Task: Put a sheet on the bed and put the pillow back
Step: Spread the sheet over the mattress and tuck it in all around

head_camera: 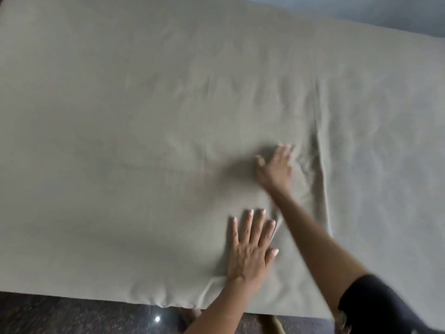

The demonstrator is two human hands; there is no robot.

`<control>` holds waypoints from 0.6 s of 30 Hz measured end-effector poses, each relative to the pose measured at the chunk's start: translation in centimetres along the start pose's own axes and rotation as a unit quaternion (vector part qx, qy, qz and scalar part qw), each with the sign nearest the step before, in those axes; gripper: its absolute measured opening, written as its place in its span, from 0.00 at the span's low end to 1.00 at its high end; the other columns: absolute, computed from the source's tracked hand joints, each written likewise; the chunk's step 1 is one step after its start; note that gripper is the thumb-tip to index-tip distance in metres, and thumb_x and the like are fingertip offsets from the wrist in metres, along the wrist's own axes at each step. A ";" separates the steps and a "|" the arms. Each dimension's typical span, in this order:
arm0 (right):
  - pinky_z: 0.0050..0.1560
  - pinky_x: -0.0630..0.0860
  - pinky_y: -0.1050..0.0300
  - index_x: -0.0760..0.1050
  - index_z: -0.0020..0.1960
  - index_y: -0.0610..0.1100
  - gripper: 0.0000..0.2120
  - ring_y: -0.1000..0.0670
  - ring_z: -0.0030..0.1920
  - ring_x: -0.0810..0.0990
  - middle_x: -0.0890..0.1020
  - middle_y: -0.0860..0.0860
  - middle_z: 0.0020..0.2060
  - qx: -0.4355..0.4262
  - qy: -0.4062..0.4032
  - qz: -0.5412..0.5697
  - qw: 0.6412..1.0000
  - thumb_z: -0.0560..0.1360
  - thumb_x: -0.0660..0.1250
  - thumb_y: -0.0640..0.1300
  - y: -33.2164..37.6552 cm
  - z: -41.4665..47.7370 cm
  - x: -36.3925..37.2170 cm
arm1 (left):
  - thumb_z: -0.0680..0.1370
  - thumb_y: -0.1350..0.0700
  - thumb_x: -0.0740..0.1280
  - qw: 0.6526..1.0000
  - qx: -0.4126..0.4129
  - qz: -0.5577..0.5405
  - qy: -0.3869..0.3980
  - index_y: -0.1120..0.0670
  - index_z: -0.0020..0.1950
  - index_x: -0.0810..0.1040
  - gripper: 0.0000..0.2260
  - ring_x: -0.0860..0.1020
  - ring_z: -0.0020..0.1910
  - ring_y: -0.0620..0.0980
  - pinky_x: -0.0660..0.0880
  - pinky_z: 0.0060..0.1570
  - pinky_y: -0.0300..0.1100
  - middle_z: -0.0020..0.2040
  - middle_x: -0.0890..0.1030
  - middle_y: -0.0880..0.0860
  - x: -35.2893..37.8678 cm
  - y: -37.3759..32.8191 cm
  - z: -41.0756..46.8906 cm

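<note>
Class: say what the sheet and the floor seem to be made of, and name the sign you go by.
Sheet: likely woven cloth, matte grey-beige; it creases softly and drapes over the near edge. Floor: probably polished stone or tile, dark and speckled; a bright glint reflects off it.

Not much of the room to see here tbh. The bed (pixel 101 289) fills nearly the whole view, so the floor (pixel 72 317) only shows as a strip along the near edge. It's dark, brownish, speckled stone, and it looks polished since a small bright glint (pixel 157 318) of light reflects off it. A pale tan piece (pixel 277 325) pokes out down by the floor, right of the glint, can't tell what it is. The far right corner has a bit of plain wall (pixel 397 13), pale blue-grey. Lighting is soft and kinda dim, bluish toward the right, warmer on the left. It's all a little blurry.
</note>
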State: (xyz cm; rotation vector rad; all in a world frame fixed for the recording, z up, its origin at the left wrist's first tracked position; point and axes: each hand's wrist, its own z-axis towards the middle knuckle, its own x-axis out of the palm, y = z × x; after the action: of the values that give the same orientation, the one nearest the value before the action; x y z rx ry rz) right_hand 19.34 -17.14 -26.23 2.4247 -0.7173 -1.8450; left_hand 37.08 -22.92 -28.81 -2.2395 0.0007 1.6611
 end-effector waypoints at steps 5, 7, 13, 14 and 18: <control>0.71 0.59 0.41 0.57 0.75 0.43 0.34 0.42 0.75 0.57 0.60 0.46 0.75 -0.412 0.039 -0.032 0.910 0.75 0.49 0.61 10.6 -18.7 9.1 | 0.77 0.43 0.51 0.999 0.028 0.013 -0.012 0.52 0.76 0.57 0.28 0.52 0.76 0.55 0.49 0.71 0.61 0.78 0.54 0.54 1.4 -3.6 -2.3; 0.75 0.50 0.44 0.50 0.77 0.49 0.33 0.48 0.77 0.48 0.51 0.53 0.77 -0.523 0.133 -0.152 0.828 0.77 0.47 0.63 9.5 -22.7 11.0 | 0.78 0.43 0.51 0.995 0.086 0.035 -0.025 0.54 0.77 0.53 0.30 0.51 0.77 0.55 0.46 0.72 0.59 0.78 0.52 0.54 3.2 -5.2 -4.7; 0.74 0.46 0.49 0.51 0.77 0.42 0.34 0.49 0.77 0.46 0.53 0.48 0.77 -0.397 0.106 -0.116 0.904 0.79 0.48 0.62 -2.8 -18.7 9.3 | 0.81 0.50 0.49 0.985 0.138 0.092 -0.041 0.48 0.52 0.69 0.10 0.77 0.56 0.48 0.62 0.63 0.50 0.55 0.76 0.45 6.1 -7.6 -12.0; 0.74 0.47 0.49 0.53 0.77 0.41 0.33 0.49 0.77 0.48 0.54 0.47 0.76 -0.368 0.096 -0.102 0.919 0.79 0.48 0.61 -4.7 -18.3 8.4 | 0.82 0.54 0.46 0.990 0.108 0.077 0.039 0.49 0.49 0.66 0.10 0.79 0.50 0.47 0.61 0.65 0.50 0.51 0.75 0.46 5.6 -6.5 -11.5; 0.73 0.52 0.50 0.58 0.75 0.40 0.32 0.48 0.76 0.54 0.58 0.46 0.75 -0.302 0.059 -0.093 0.947 0.79 0.51 0.59 -12.6 -15.2 4.7 | 0.76 0.52 0.55 0.994 -0.014 -0.100 -0.052 0.47 0.44 0.67 0.03 0.73 0.40 0.50 0.68 0.46 0.48 0.42 0.77 0.47 2.2 -5.5 -9.7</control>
State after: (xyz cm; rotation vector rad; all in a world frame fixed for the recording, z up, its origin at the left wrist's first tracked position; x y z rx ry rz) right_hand 38.61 -11.55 -29.41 2.2049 0.0925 -1.6284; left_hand 47.85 -20.04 -26.87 -2.0929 -0.2664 1.6755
